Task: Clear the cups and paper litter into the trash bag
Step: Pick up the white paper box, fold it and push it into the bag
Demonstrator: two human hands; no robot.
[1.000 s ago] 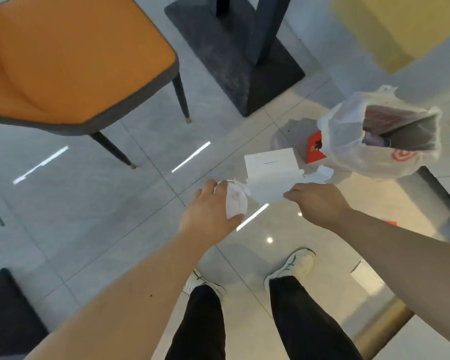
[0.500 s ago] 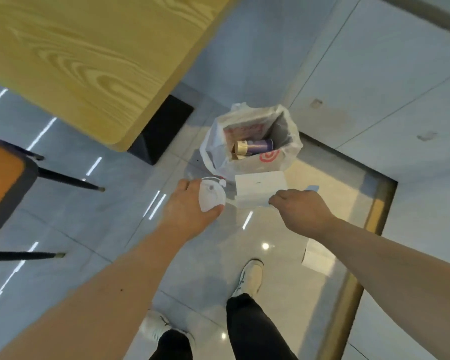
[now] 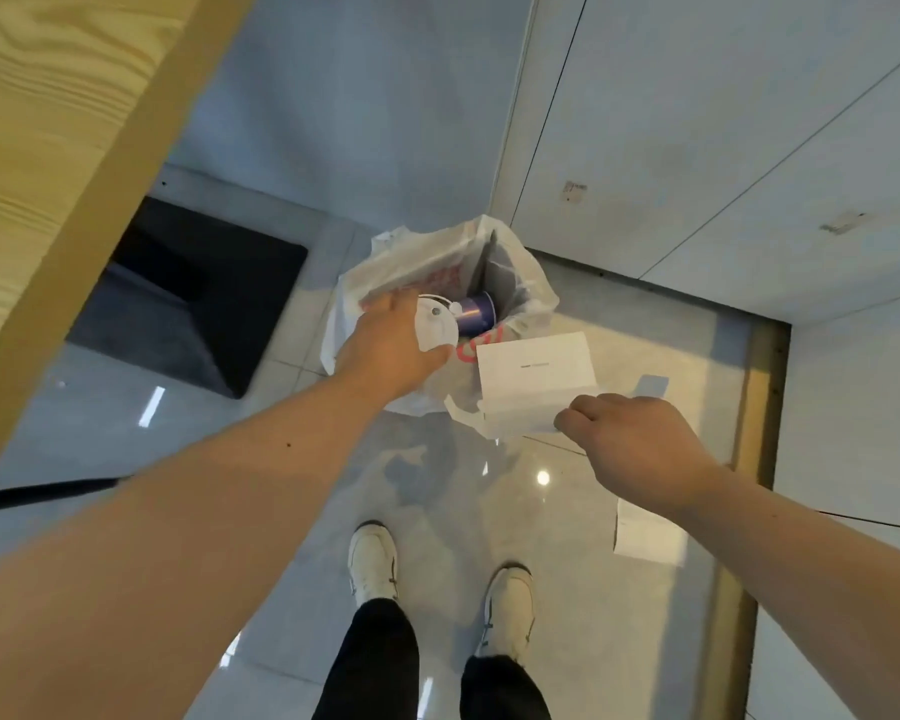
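A white plastic trash bag (image 3: 533, 291) with red print stands open on the floor by the wall. A purple cup (image 3: 476, 312) lies inside it. My left hand (image 3: 391, 348) is over the bag's near left rim, shut on a white cup lid (image 3: 435, 330). My right hand (image 3: 637, 444) is just in front of the bag and to its right, pinching white paper sheets (image 3: 533, 379) that stick out toward the bag's mouth.
A wooden table (image 3: 48, 148) fills the upper left, with its dark base plate (image 3: 193, 298) on the floor beside the bag. Another white paper (image 3: 645, 535) lies on the floor at right. Wall panels (image 3: 723, 148) rise behind the bag. My feet (image 3: 437, 569) stand below.
I have stepped closer to the bag. My left hand carried the lid up over the bag's rim, and my right hand brought the paper next to the bag's mouth.
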